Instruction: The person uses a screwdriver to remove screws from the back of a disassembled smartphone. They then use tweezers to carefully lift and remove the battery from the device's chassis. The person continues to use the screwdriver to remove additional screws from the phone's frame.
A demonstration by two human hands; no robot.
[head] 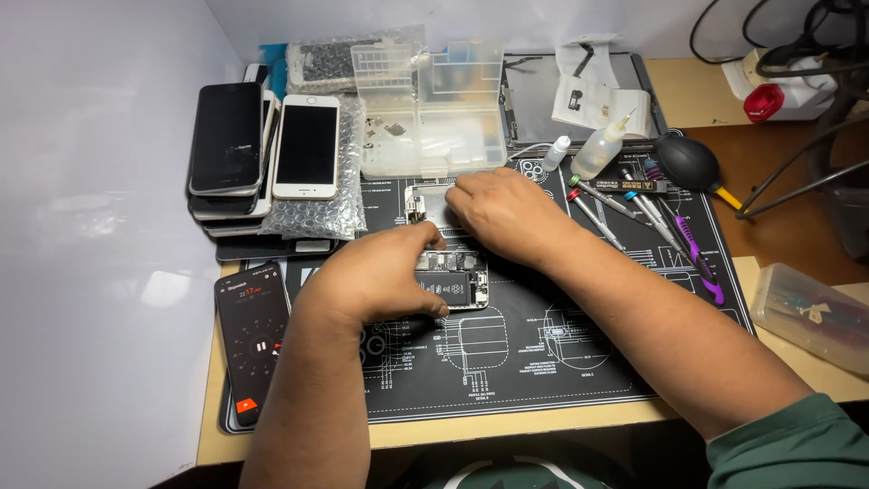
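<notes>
Left hand point(380, 276) clamps the opened phone point(453, 281), long axis twelve-to-six; right hand point(502, 213), at one o'clock, presses its lifted screen point(433, 204).

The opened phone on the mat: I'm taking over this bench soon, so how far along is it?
Done: the opened phone lies with its battery and boards exposed. In hand: the left hand steadies it while the right hand touches its lifted screen panel. Left: it stays unclosed; screwdrivers lie out.

Wooden desk point(697, 91) carries black repair mat point(543, 362), stacked phones point(226, 145)
</notes>
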